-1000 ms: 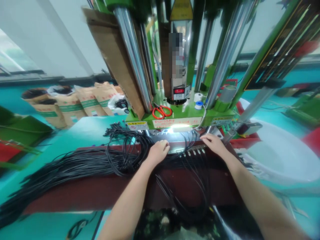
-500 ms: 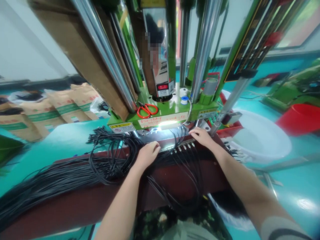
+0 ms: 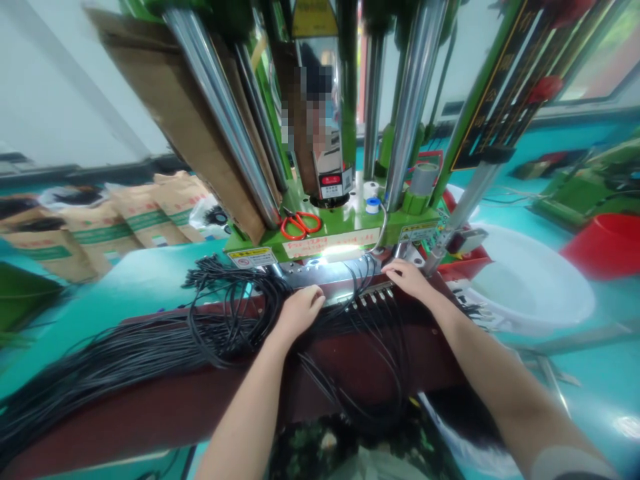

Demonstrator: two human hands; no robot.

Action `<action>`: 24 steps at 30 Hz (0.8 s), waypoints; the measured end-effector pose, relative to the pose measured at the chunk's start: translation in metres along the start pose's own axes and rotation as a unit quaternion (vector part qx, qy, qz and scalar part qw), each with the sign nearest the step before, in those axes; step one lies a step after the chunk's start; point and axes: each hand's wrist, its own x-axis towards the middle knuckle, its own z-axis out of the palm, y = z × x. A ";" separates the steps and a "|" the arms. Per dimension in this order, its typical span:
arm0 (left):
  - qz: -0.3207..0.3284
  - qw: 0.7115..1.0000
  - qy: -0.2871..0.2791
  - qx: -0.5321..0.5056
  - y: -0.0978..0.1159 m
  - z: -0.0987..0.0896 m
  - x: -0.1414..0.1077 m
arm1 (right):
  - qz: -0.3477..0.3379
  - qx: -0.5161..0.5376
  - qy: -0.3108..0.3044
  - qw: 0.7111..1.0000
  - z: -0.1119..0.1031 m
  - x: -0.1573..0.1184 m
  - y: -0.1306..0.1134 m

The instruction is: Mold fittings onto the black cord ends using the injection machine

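Observation:
My left hand (image 3: 301, 310) is closed at the front left of a metal mould plate (image 3: 330, 272), beside a coil of black cables (image 3: 237, 313). What its curled fingers hold, if anything, is hidden. My right hand (image 3: 407, 277) is at the plate's right end, thumb and fingers pressed together; I cannot make out anything between them. Between the hands, several thin black cables (image 3: 361, 287) run from the plate over its front edge. A row of cable ends with metal connectors (image 3: 373, 298) lies along that edge, their cables looping down in front.
The green press (image 3: 360, 223) stands over the plate with steel columns. Red-handled scissors (image 3: 300, 225) and a blue-and-white tape roll (image 3: 373, 205) lie on it. A long cable bundle (image 3: 100, 367) covers the brown table's left. A white basin (image 3: 535, 280) stands right; paper sacks (image 3: 130, 217) stand left.
The view has shifted slightly, so everything sits a little further right. Both hands keep about the same places at the plate, and the cables look unchanged.

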 end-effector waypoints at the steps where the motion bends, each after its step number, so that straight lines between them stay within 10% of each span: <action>1: 0.000 1.000 -0.001 0.000 0.000 0.000 0.000 | 0.000 0.000 0.000 1.000 0.000 0.000 0.000; 24: 0.005 1.000 0.000 0.002 -0.002 0.001 0.000 | -0.001 -0.008 0.003 1.000 0.003 0.001 0.005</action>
